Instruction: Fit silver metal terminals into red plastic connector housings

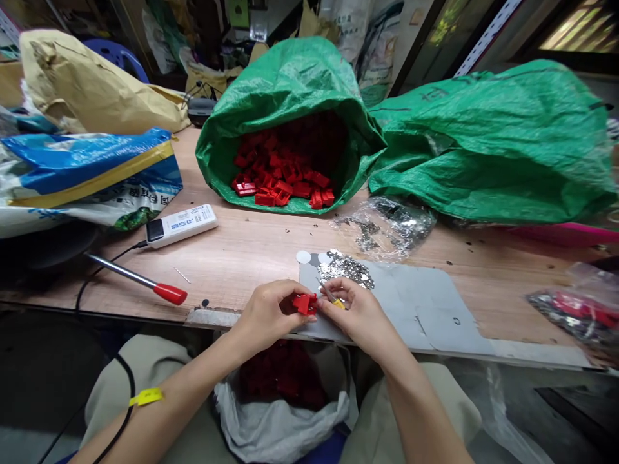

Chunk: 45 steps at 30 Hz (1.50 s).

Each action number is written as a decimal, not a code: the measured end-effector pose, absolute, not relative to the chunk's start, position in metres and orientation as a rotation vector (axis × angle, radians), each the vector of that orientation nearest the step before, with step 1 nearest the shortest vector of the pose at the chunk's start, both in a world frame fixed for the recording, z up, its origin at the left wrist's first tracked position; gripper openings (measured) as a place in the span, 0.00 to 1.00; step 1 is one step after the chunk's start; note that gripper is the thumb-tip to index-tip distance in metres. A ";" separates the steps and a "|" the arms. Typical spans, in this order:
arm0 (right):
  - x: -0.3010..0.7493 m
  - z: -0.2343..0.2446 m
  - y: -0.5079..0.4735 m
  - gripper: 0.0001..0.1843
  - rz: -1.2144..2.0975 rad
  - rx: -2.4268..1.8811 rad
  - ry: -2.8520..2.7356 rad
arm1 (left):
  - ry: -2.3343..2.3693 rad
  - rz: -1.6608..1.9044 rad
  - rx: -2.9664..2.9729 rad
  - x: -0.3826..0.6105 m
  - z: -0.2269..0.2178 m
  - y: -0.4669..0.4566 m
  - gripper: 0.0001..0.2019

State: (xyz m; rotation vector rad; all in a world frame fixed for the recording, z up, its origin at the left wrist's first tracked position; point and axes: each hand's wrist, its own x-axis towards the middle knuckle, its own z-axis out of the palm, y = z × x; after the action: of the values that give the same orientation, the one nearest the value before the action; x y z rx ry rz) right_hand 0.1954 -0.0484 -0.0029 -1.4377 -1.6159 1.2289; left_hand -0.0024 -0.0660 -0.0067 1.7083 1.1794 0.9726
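Observation:
My left hand (271, 314) is closed around a small red plastic part (304, 303) at the table's front edge. My right hand (360, 314) pinches a thin tool with a yellow handle (331, 296), its tip close to the red part. Just beyond my hands a pile of small silvery metal pieces (347, 267) lies on a grey sheet (425, 309). An open green sack (290, 84) full of red parts (285, 177) lies further back. Below the table edge, between my knees, a grey bag (285, 419) holds more red parts.
A red-handled screwdriver (140, 281) and a white remote-like device (181, 225) lie to the left. A second green sack (493, 142) is at the right, a clear bag of metal pieces (391, 225) in front of it. Blue-white (87, 174) and brown bags (91, 84) sit at far left.

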 end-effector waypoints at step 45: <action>0.184 0.004 -0.053 0.08 0.983 -1.483 -1.689 | 1.257 1.002 1.723 0.002 -0.003 -0.068 0.11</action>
State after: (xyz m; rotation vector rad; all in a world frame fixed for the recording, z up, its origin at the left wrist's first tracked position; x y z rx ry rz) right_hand 0.1843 -0.0531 0.0037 -1.4834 -1.6890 0.9829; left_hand 0.0016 -0.0679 -0.0031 1.7231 1.2571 1.0015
